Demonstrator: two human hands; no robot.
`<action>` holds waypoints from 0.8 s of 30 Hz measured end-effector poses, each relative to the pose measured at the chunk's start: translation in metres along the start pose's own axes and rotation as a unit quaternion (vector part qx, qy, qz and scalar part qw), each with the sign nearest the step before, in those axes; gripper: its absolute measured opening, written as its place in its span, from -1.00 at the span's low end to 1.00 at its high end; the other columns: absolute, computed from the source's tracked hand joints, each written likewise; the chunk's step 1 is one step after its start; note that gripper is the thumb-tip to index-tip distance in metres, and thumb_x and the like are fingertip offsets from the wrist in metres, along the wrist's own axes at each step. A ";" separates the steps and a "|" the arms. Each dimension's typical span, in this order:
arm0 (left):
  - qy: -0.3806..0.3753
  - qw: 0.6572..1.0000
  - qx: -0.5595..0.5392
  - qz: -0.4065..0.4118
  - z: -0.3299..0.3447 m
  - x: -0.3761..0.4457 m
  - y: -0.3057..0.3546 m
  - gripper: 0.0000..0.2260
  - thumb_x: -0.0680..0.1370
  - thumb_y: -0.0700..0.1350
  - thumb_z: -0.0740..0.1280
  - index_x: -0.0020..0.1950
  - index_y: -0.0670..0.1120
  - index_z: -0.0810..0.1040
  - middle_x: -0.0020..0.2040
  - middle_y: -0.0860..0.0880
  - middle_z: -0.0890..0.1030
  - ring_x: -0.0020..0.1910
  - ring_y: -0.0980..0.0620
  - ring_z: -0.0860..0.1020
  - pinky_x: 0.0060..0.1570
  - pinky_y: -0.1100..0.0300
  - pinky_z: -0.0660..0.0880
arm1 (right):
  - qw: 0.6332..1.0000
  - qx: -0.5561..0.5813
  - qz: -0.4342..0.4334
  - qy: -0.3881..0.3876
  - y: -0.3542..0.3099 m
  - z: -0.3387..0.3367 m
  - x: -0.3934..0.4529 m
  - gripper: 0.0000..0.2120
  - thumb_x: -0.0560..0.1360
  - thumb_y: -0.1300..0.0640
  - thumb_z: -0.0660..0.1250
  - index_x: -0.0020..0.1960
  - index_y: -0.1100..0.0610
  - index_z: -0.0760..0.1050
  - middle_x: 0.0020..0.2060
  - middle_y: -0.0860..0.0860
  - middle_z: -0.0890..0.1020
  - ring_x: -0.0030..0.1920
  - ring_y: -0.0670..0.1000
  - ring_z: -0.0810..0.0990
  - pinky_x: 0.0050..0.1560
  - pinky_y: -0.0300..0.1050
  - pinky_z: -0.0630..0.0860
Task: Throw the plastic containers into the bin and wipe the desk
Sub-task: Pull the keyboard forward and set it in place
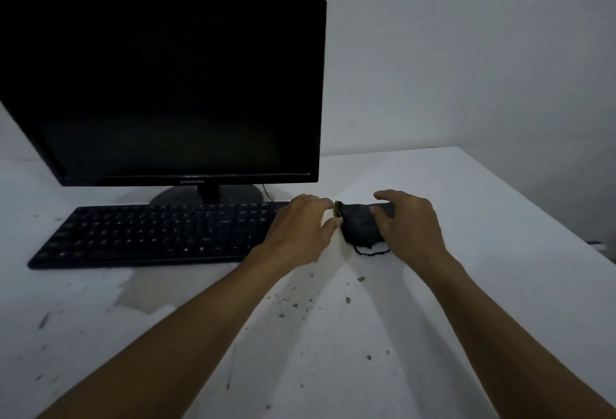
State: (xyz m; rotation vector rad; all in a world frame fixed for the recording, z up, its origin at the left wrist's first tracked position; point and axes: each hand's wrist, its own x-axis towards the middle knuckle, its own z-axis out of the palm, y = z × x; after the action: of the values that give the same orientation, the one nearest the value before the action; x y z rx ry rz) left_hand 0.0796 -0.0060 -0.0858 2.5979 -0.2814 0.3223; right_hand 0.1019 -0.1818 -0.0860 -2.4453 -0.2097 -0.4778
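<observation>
A dark monitor [160, 85], cut off at the left edge, is seen behind a black keyboard [153, 235] on the white desk [466, 285]. The keyboard's right end is hidden by the left hand [300, 235], fingers curled, pinching a small yellowish edge of the dark cloth [361, 227]. The cloth is gripped by the right hand [406, 228]. Debris specks [293, 305] are scattered nearer.

Both arms outstretched; left grip [301, 230] curled, right grip [408, 223] curled, palms down.

My one camera sits on the head, looking forward and down. It's close over the counter [466, 285], with the wall filling the upper frame.
</observation>
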 end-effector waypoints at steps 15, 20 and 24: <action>-0.003 0.999 -0.016 -0.032 -0.093 -0.086 -0.069 -0.81 0.50 0.04 0.32 0.08 0.02 0.54 0.03 0.03 0.55 0.01 0.06 0.50 0.06 0.09 0.49 | 0.989 0.037 -0.112 -0.086 -0.109 0.019 -0.048 -0.48 0.41 0.05 0.44 0.32 0.12 0.42 0.34 0.05 0.45 0.36 0.04 0.35 0.35 -0.17 0.21; -0.086 0.993 0.054 -0.060 -0.129 -0.102 -0.118 -0.71 0.41 0.27 0.28 0.01 0.15 0.47 0.00 0.09 0.53 0.00 0.07 0.50 0.04 0.09 0.49 | 0.980 0.014 -0.120 -0.158 -0.135 0.041 -0.046 -0.37 0.35 -0.03 0.48 0.35 0.08 0.37 0.37 0.05 0.37 0.39 0.06 0.27 0.36 -0.05 0.24; -0.075 0.988 0.073 -0.111 -0.149 -0.108 -0.158 -0.57 0.43 0.30 0.28 0.16 0.06 0.46 0.08 0.04 0.52 0.03 0.04 0.48 0.04 0.13 0.45 | 0.978 0.003 -0.088 -0.188 -0.143 0.060 -0.037 -0.72 0.32 -0.08 0.47 -0.06 -0.03 0.48 -0.06 -0.01 0.57 0.00 0.05 0.52 -0.06 -0.17 0.39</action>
State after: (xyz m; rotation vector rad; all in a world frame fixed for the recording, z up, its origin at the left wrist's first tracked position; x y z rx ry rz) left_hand -0.0083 0.2186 -0.0619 2.7695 -0.0192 0.0722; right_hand 0.0475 -0.0336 -0.0656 -2.5036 -0.5886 -0.0810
